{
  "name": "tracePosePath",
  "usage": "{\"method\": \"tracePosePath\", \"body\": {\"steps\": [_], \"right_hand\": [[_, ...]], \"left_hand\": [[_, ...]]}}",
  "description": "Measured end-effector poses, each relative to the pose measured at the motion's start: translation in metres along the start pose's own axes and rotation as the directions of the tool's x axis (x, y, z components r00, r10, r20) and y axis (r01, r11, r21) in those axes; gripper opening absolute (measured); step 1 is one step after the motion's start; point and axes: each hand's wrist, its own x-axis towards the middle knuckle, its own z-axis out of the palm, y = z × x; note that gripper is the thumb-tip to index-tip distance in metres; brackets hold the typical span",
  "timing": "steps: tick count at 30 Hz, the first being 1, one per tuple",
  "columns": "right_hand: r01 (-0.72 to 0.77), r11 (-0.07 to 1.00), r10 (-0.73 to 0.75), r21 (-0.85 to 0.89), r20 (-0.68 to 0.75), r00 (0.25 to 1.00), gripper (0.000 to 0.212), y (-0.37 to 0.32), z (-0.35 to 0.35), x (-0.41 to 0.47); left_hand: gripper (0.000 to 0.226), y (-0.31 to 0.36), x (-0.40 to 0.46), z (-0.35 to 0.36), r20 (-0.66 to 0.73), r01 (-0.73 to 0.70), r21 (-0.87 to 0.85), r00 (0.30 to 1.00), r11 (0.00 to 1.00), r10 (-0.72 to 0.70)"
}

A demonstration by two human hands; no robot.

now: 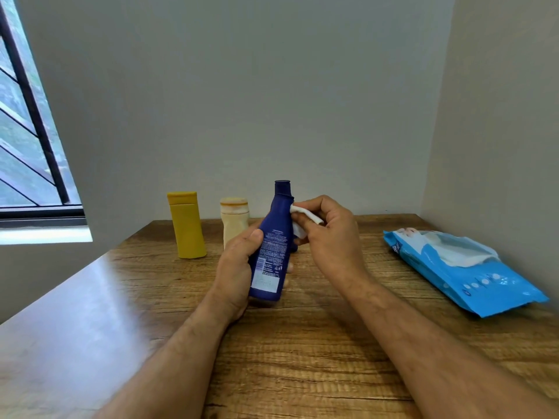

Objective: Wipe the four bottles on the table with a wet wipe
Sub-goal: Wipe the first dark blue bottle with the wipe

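Note:
My left hand [234, 269] grips a dark blue bottle [273, 240] around its lower half and holds it tilted above the wooden table [302, 343]. My right hand [326, 234] pinches a folded white wet wipe [305, 217] against the bottle's right shoulder, just under the neck. A yellow bottle [186, 225] stands upright at the back left. Next to it stands a cream bottle [234, 219], partly hidden by my left hand. Something dark blue shows behind the held bottle; I cannot tell what it is.
A blue pack of wet wipes [465, 270] lies open at the right side of the table, near the wall. Walls close off the back and right. A barred window [27, 131] is at the left.

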Motion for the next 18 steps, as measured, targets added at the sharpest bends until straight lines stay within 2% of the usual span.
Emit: {"method": "tracePosePath", "body": {"steps": [5,9,11,18], "right_hand": [[-0.071,0.996,0.068,0.045,0.060,0.996,0.007,0.0004,0.0015,-0.0001],[-0.048,0.998,0.046,0.026,0.073,0.996,0.010,-0.0017,0.0024,-0.0017],[-0.050,0.999,0.050,0.019,0.044,0.998,0.011,-0.0018,0.0018,-0.0013],[-0.061,0.998,0.061,-0.002,0.051,0.997,0.011,-0.0047,0.0010,-0.0020]], "left_hand": [[0.023,0.0025,-0.0023,0.0008,0.001,-0.004,0.009,1.000,1.000,0.004],[0.049,-0.0019,-0.0013,-0.0022,0.099,-0.007,0.151,0.995,0.988,-0.008],[0.056,-0.0025,-0.0007,-0.0021,0.102,0.023,0.120,0.994,0.993,-0.036],[0.053,-0.0004,-0.0018,-0.0054,0.088,0.114,-0.017,0.990,0.993,-0.112]]}}
